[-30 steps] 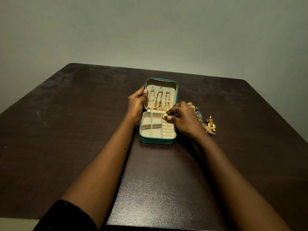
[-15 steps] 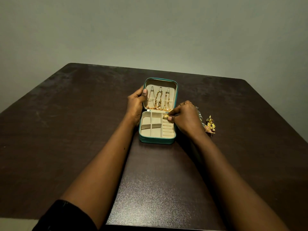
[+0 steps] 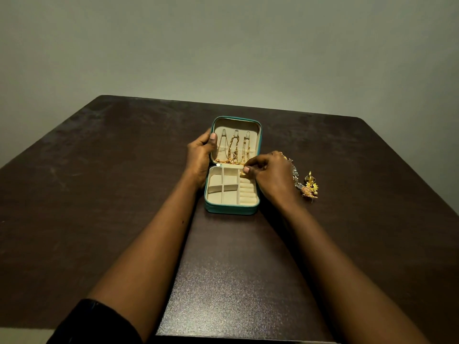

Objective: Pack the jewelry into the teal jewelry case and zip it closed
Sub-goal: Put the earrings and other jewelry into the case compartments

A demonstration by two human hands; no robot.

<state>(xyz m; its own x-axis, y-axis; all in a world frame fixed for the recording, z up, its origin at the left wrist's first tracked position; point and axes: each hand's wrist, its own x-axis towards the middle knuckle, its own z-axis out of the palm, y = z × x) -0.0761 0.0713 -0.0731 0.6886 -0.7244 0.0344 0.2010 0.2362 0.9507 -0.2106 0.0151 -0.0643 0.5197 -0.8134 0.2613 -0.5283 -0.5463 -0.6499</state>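
While the teal jewelry case (image 3: pixel 232 209) lies open mid-table (image 3: pixel 99 194), the left hand (image 3: pixel 198 157) grips its lid's 9 o'clock edge, fingers curled. The right hand (image 3: pixel 270 175) pinches what may be a gold ring (image 3: pixel 242 173) over the ring rolls. Loose jewelry (image 3: pixel 308 187) sits at 3 o'clock.
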